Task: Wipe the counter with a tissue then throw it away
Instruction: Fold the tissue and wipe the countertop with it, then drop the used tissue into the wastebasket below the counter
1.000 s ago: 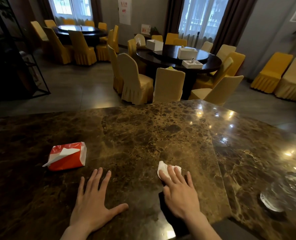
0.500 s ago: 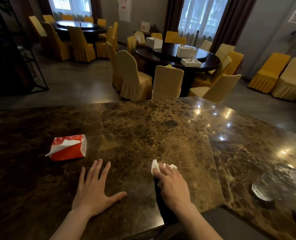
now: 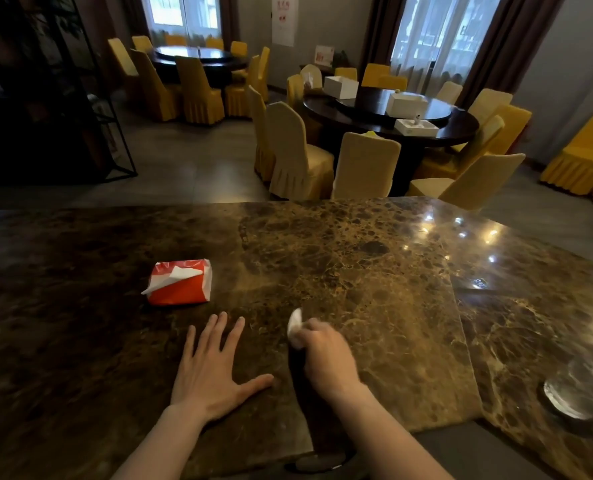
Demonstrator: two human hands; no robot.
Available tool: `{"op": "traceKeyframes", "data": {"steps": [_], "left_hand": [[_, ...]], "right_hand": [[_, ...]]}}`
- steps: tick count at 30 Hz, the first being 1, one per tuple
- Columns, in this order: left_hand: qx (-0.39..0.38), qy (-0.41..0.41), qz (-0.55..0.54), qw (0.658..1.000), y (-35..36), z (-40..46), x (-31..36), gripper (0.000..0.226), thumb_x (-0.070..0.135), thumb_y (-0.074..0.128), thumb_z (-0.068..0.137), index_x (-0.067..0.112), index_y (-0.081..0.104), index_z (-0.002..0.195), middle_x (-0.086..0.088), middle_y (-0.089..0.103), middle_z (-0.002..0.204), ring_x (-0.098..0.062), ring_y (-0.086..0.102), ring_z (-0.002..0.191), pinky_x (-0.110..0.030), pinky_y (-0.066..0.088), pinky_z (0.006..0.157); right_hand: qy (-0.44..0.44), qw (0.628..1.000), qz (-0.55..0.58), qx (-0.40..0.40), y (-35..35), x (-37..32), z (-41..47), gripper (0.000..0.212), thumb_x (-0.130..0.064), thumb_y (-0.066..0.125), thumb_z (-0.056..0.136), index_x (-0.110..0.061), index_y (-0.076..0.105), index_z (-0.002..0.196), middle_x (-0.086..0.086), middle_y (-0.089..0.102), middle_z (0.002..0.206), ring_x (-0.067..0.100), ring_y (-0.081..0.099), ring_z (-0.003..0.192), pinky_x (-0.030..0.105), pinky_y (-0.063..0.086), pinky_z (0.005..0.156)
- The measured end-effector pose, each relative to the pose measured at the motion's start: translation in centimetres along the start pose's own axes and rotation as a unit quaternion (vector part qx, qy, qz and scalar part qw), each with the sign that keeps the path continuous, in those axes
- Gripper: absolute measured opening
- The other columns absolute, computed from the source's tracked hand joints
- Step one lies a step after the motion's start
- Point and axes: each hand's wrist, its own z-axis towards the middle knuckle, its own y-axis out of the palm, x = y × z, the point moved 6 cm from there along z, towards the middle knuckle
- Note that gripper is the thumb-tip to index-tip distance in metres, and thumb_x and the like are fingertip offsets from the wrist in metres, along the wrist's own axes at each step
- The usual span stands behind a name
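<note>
A dark brown marble counter (image 3: pixel 374 271) fills the lower half of the view. My right hand (image 3: pixel 326 358) is closed around a crumpled white tissue (image 3: pixel 294 325), which sticks out past the knuckles just above the counter. My left hand (image 3: pixel 212 368) lies flat on the counter with fingers spread, close to the left of the right hand. A red and white tissue pack (image 3: pixel 180 285) with one sheet poking out lies on the counter beyond the left hand.
A glass ashtray (image 3: pixel 579 389) sits on the counter at the far right. The counter's near edge has a gap below my right arm. Beyond the counter stand round dark tables (image 3: pixel 392 112) with yellow-covered chairs (image 3: pixel 298 154).
My right hand has gone from flat on the tissue to bunched around it, and has drifted left towards my left hand. The left hand has stayed flat.
</note>
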Motion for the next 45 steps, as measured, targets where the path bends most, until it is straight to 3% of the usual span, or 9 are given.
{"op": "traceKeyframes", "data": {"steps": [4, 9, 14, 17, 25, 29, 35, 41, 45], "left_hand": [[0.004, -0.024, -0.009, 1.0, -0.1, -0.8, -2.6, 0.128, 0.112, 0.014, 0.061, 0.04, -0.013, 0.163, -0.002, -0.015, 0.175, -0.019, -0.022, 0.157, -0.053, -0.013, 0.129], [-0.016, -0.039, -0.023, 0.999, 0.1, -1.6, -3.6, 0.123, 0.11, 0.021, 0.066, 0.041, -0.013, 0.163, -0.001, -0.019, 0.174, -0.021, -0.025, 0.157, -0.053, -0.013, 0.129], [-0.008, -0.036, -0.032, 0.999, -0.2, -2.2, -3.4, 0.117, 0.104, 0.027, 0.073, 0.039, -0.008, 0.164, -0.003, -0.015, 0.175, -0.022, -0.021, 0.158, -0.052, -0.01, 0.13], [0.007, -0.04, -0.036, 0.999, -0.4, -3.1, -4.0, 0.114, 0.102, 0.029, 0.076, 0.038, -0.003, 0.165, -0.003, -0.011, 0.176, -0.021, -0.017, 0.159, -0.05, -0.008, 0.13], [0.049, -0.069, -0.043, 0.995, -1.1, -6.2, -7.1, 0.118, 0.106, 0.012, 0.07, 0.037, -0.001, 0.165, -0.005, -0.006, 0.176, -0.022, -0.012, 0.16, -0.048, -0.006, 0.131], [0.055, -0.083, -0.049, 0.994, -1.4, -7.8, -8.3, 0.123, 0.105, 0.003, 0.064, 0.036, -0.001, 0.165, -0.006, -0.006, 0.176, -0.021, -0.013, 0.16, -0.048, -0.006, 0.131], [0.06, -0.09, -0.037, 0.993, -1.5, -9.1, -9.7, 0.108, 0.097, 0.033, 0.081, 0.035, 0.005, 0.165, -0.007, 0.0, 0.176, -0.024, -0.005, 0.161, -0.049, 0.0, 0.132], [0.05, -0.103, -0.027, 0.993, -0.6, -9.4, -10.4, 0.111, 0.097, 0.043, 0.079, 0.036, 0.006, 0.164, -0.011, 0.001, 0.175, -0.028, -0.005, 0.161, -0.052, 0.0, 0.131], [0.023, -0.112, -0.034, 0.993, -0.1, -9.4, -10.4, 0.107, 0.096, 0.041, 0.08, 0.037, 0.01, 0.164, -0.011, 0.001, 0.176, -0.028, -0.006, 0.161, -0.052, 0.0, 0.131]], "right_hand": [[-0.099, 0.995, -0.023, -0.015, 1.5, -1.8, -1.4, 0.038, -0.008, 0.061, 0.096, -0.02, 0.068, 0.132, -0.001, 0.065, 0.132, 0.02, 0.054, 0.124, 0.035, 0.052, 0.097], [0.108, 0.992, -0.031, 0.06, -2.3, 6.0, -1.9, 0.03, 0.007, 0.068, 0.076, -0.017, 0.074, 0.093, 0.001, 0.071, 0.095, 0.029, 0.064, 0.098, 0.038, 0.048, 0.068], [0.15, 0.975, 0.155, 0.057, -3.3, 5.8, -1.9, 0.049, 0.005, 0.064, 0.091, -0.018, 0.064, 0.134, 0.003, 0.075, 0.105, 0.026, 0.069, 0.101, 0.044, 0.056, 0.086], [0.144, 0.949, 0.275, 0.05, -3.1, 2.5, -2.6, 0.029, -0.003, 0.068, 0.095, -0.031, 0.079, 0.096, -0.009, 0.076, 0.094, 0.012, 0.07, 0.093, 0.038, 0.058, 0.082], [0.131, 0.767, 0.618, -0.114, -0.3, -7.7, -6.3, 0.014, -0.006, 0.055, 0.104, -0.01, 0.069, 0.101, 0.013, 0.072, 0.086, 0.022, 0.063, 0.064, 0.028, 0.049, 0.051], [0.127, 0.79, 0.577, -0.161, 1.8, -10.4, -7.8, 0.019, -0.004, 0.055, 0.104, -0.011, 0.072, 0.097, 0.013, 0.074, 0.088, 0.017, 0.062, 0.066, 0.026, 0.049, 0.058], [0.121, 0.798, 0.531, -0.256, 5.9, -13.3, -11.8, 0.033, -0.007, 0.045, 0.104, -0.009, 0.076, 0.092, 0.013, 0.074, 0.09, 0.023, 0.07, 0.076, 0.04, 0.06, 0.071], [0.014, 0.946, 0.233, -0.225, 9.3, -14.5, -14.8, 0.012, -0.018, 0.072, 0.093, -0.029, 0.074, 0.087, -0.005, 0.056, 0.104, 0.012, 0.062, 0.088, 0.033, 0.057, 0.081], [-0.038, 0.964, 0.154, -0.215, 11.3, -15.4, -16.0, 0.016, -0.012, 0.072, 0.084, -0.028, 0.074, 0.089, -0.008, 0.066, 0.094, 0.011, 0.063, 0.084, 0.033, 0.056, 0.074]]}}
